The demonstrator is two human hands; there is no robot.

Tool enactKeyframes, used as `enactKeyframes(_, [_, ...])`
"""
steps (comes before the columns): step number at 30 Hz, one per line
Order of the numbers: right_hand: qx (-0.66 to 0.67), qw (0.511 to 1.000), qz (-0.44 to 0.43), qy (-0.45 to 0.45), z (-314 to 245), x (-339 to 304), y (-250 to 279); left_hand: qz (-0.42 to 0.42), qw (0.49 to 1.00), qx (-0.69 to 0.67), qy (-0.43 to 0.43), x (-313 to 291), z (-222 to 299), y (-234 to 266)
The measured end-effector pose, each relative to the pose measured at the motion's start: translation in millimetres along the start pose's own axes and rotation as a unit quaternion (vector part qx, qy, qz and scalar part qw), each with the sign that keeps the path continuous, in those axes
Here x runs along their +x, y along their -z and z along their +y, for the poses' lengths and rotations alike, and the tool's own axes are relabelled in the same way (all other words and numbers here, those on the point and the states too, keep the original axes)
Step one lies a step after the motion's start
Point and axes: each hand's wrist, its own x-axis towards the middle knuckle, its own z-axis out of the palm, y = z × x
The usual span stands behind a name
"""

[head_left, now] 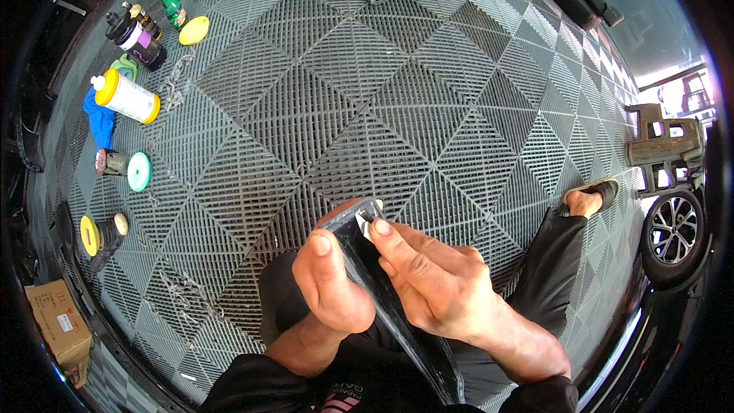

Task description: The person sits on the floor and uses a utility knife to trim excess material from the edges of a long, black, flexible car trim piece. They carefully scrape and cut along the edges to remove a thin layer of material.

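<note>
Blk strip (396, 313) under R fingers (407, 255)

Black strip (409, 346), grey diamond-patterned floor (359, 92), yellow-and-white bottle (131, 99)

Left hand (333, 287) was curled, thumb (323, 254) up; right hand (440, 283) sat beside it, fingers (413, 260) bent toward it; forearms (527, 344) angled inward.

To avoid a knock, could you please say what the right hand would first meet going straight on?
The right hand would likely meet the small white piece first, then the dark strip; depth is unclear.
</note>
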Motion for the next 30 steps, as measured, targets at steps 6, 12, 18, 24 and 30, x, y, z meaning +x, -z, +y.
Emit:
enactKeyframes(6, [-0.010, 1.000, 0.002, 0.005, 2.0, -1.2, -0.6, -0.018, 1.000, 0.007, 0.012, 1.8, -0.9, 2.5])
enactKeyframes(12, [-0.008, 1.000, 0.017, -0.003, 2.1, -4.0, -5.8, -0.021, 0.999, 0.039, -0.028, 2.0, -5.6, 2.8])
enactKeyframes(18, [-0.008, 1.000, 0.006, 0.006, 3.2, -2.7, -3.1, -0.005, 1.000, 0.020, 0.003, 1.9, -4.2, 1.5])
enactKeyframes(24, [-0.014, 1.000, 0.021, -0.004, 3.0, -4.8, -6.3, -0.002, 0.998, 0.064, 0.011, 3.0, -2.8, -0.7])
enactKeyframes(30, [-0.019, 0.999, 0.025, -0.002, 4.0, -5.6, -9.2, -0.006, 0.998, 0.058, 0.007, 3.6, -3.8, -0.4])
